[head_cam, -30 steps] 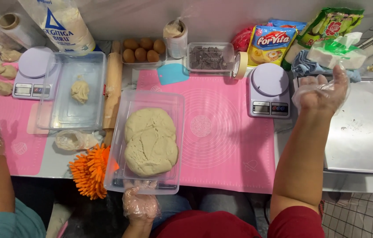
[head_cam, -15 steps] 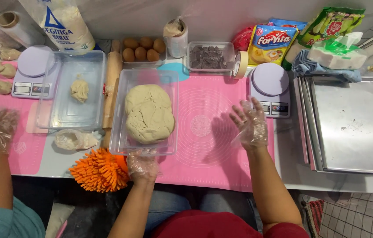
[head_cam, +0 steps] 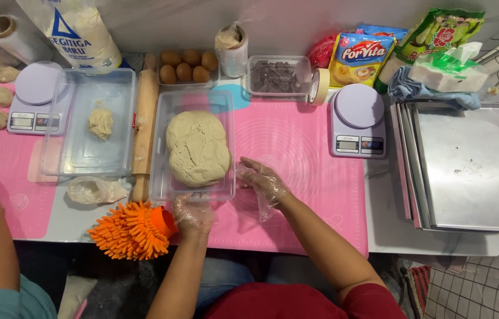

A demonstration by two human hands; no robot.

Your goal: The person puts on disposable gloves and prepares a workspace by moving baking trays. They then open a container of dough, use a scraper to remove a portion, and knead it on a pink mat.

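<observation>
Right hand has dropped from mid-mat to the clear rectangular plastic tub of pale dough, fingers spread at its right wall; left hand, fingers curled, at near rim, tub's long axis running away from the person on the pink mat.

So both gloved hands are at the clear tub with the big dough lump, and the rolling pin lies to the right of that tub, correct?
Not quite. In the head view the rolling pin lies left of the clear tub, not right. Both gloved hands, left hand and right hand, are at the tub holding the big dough lump.

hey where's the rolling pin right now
In the head view, the wooden rolling pin lies lengthwise left of centre, between the two clear plastic tubs: small dough lump tub and big dough tub.
</observation>
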